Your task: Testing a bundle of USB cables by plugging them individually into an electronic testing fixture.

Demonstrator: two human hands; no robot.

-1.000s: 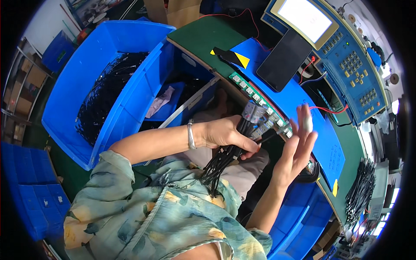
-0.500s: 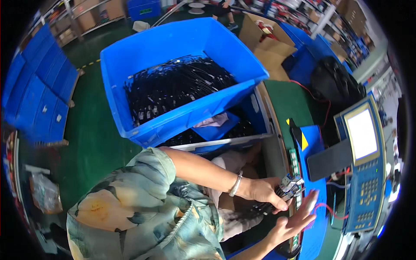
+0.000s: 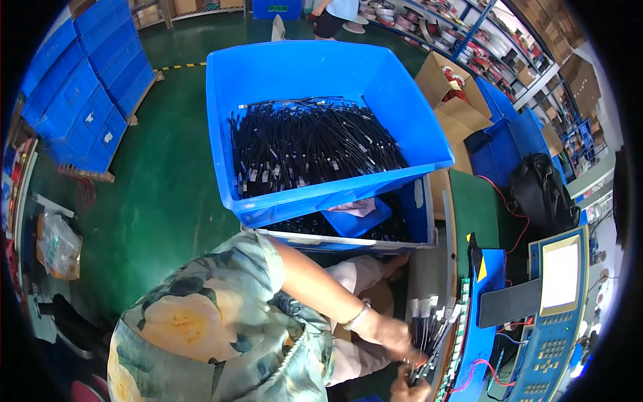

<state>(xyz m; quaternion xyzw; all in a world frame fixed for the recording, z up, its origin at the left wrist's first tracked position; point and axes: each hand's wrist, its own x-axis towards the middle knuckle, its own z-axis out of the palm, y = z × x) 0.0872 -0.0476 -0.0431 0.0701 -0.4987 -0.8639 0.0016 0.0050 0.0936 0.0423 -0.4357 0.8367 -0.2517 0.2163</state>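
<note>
A bunch of thin black cables (image 3: 435, 335) with pale connector ends fans out along the near edge of the bench. My left hand (image 3: 394, 337), a bracelet at its wrist, is closed around the bunch from the left side. Just below it, my right hand (image 3: 408, 387) has its fingers curled at the lower part of the same cables; part of it is cut off by the frame's lower edge. Beside the cables runs a strip of green sockets (image 3: 462, 315) along a blue panel (image 3: 489, 281).
A big blue bin (image 3: 335, 191) full of black cables rests tilted on another blue bin (image 3: 418, 214). On the right stand a blue tester (image 3: 556, 328) with a lit screen, a dark flat slab (image 3: 510, 303) and a black bag (image 3: 544, 191). Stacked blue crates (image 3: 87, 100) stand left.
My left hand has moved down with the cables, whose connector ends now spread upward. My right hand, spread beside the sockets before, has come down to the cables and curled. The view has shifted.
</note>
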